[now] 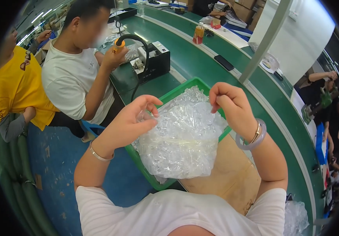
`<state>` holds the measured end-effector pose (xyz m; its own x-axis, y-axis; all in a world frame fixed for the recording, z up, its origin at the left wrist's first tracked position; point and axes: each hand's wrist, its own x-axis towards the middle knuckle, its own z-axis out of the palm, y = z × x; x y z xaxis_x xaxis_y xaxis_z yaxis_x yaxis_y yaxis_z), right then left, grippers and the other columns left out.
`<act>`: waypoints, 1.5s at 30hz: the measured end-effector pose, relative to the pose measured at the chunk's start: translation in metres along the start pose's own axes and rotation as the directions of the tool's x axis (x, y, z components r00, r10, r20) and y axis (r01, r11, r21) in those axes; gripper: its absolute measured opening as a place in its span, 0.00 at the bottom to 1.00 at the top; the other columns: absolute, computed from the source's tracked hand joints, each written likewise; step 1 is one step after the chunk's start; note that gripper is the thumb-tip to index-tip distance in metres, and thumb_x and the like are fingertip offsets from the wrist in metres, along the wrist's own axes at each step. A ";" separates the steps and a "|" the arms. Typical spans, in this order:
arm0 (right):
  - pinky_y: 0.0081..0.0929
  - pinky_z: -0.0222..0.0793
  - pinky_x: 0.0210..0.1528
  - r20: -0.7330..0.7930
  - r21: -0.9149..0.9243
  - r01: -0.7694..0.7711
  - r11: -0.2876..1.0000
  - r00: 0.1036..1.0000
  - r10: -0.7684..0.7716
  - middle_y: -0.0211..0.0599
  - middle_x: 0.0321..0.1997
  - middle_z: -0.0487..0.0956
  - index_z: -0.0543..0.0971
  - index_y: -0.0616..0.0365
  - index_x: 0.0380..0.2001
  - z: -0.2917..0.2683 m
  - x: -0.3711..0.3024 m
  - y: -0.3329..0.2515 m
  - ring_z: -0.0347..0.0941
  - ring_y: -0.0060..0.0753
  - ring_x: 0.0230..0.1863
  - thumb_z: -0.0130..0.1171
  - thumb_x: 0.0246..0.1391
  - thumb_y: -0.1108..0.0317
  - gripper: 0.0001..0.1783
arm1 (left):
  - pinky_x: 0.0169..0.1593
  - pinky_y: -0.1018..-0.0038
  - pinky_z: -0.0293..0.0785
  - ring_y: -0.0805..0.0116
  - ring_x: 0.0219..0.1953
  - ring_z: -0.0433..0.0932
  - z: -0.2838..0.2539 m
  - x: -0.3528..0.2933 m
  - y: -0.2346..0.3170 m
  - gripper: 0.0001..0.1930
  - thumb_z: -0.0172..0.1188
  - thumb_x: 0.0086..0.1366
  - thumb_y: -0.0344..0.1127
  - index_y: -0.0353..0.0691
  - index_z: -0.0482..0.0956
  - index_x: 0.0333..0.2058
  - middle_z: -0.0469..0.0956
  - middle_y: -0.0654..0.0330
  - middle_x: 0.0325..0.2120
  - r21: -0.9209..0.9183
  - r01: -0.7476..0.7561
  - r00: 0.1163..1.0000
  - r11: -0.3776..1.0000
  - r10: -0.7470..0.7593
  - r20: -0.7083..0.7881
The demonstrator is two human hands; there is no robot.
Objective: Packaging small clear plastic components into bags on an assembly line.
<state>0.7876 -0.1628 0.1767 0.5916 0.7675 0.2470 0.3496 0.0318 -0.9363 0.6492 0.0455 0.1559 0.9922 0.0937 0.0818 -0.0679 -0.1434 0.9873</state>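
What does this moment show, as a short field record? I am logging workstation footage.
left hand: left hand pinches the top edge of the clear plastic bag
right hand: right hand pinches the bag's other top edge
bag contents: small clear pieces, kind unclear
under bag: green bin, also holding clear pieces
surface: brown board beside the green conveyor
nearby: person in white shirt holding an orange-handled tool
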 end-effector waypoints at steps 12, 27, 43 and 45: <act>0.22 0.67 0.36 -0.425 -0.699 -0.426 0.575 0.894 0.146 0.36 0.30 0.77 0.73 0.60 0.43 -0.174 -0.031 0.166 0.73 0.28 0.32 0.54 0.46 0.68 0.18 | 0.25 0.87 0.51 0.88 0.22 0.55 0.010 0.012 -0.012 0.10 0.52 0.59 0.32 0.41 0.63 0.20 0.59 0.75 0.17 0.121 -0.039 0.997 0.992 0.031 0.068; 0.32 0.65 0.24 0.149 -0.812 0.217 0.542 0.975 -0.167 0.44 0.18 0.72 0.71 0.61 0.15 0.057 0.015 -0.013 0.70 0.40 0.20 0.57 0.41 0.58 0.16 | 0.20 0.83 0.49 0.87 0.19 0.54 0.010 0.023 -0.007 0.14 0.52 0.58 0.33 0.39 0.62 0.16 0.57 0.74 0.13 0.193 -0.085 0.996 0.978 0.077 0.044; 0.38 0.63 0.21 0.238 -0.738 0.273 0.618 0.961 -0.140 0.44 0.12 0.69 0.72 0.60 0.12 0.025 -0.001 0.002 0.67 0.48 0.18 0.51 0.45 0.65 0.14 | 0.16 0.76 0.53 0.70 0.10 0.58 -0.023 -0.008 -0.050 0.16 0.51 0.56 0.28 0.34 0.61 0.11 0.57 0.59 0.07 0.501 -0.354 0.911 0.789 0.413 -0.007; 0.38 0.62 0.21 0.190 -0.722 0.189 0.665 0.979 -0.072 0.44 0.12 0.69 0.72 0.60 0.11 0.019 -0.006 0.003 0.67 0.47 0.17 0.51 0.45 0.65 0.14 | 0.16 0.78 0.53 0.75 0.10 0.58 -0.024 -0.021 -0.062 0.17 0.50 0.57 0.29 0.35 0.61 0.11 0.60 0.61 0.07 0.394 -0.229 0.944 0.890 0.302 -0.134</act>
<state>0.7713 -0.1546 0.1672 0.4162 0.8709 0.2614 0.8691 -0.2964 -0.3959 0.6300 0.0761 0.0960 0.9018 0.1775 0.3940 -0.2465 -0.5375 0.8064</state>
